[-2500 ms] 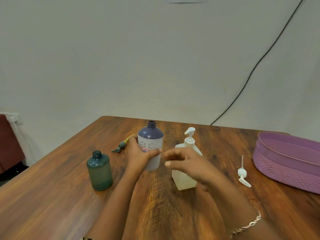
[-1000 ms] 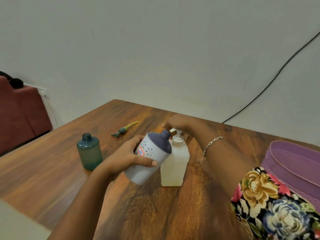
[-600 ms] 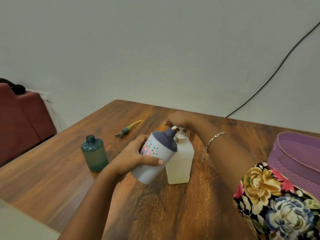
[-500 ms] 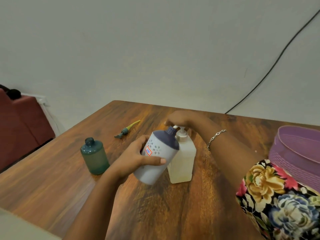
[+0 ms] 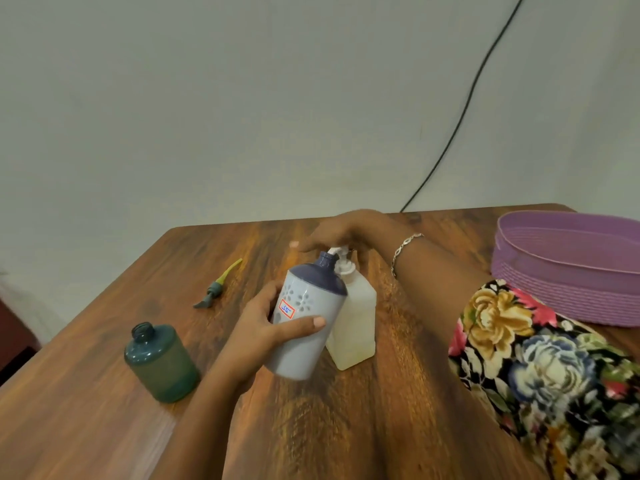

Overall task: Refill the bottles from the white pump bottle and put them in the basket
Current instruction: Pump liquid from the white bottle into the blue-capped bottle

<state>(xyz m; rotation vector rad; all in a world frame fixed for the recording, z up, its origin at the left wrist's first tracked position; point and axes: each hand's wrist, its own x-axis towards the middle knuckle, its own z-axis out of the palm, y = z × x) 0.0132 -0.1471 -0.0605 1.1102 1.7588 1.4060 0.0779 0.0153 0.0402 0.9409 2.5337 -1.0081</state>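
L→R: uncapped green bottle [image 5: 161, 363], bare counter [image 5: 104, 427] around it; loose pump head [image 5: 216, 289] behind; left hand [image 5: 263, 327] wraps tilted navy-topped bottle [image 5: 308, 317], neck at spout of white pump bottle [image 5: 356, 320]; right hand [image 5: 343, 230], fingers extended, presses its top, mostly hiding it; purple basket [image 5: 568, 271] w/ right side cut off by frame.

Soft, even, rather dim indoor light leaves the wall [image 5: 242, 116] grey-green. The desk [image 5: 86, 427] carries a dull sheen, with only a faint shadow around the teal bottle [image 5: 161, 365]. The floral sleeve [image 5: 554, 375] and the lower edge are smeared with blur.
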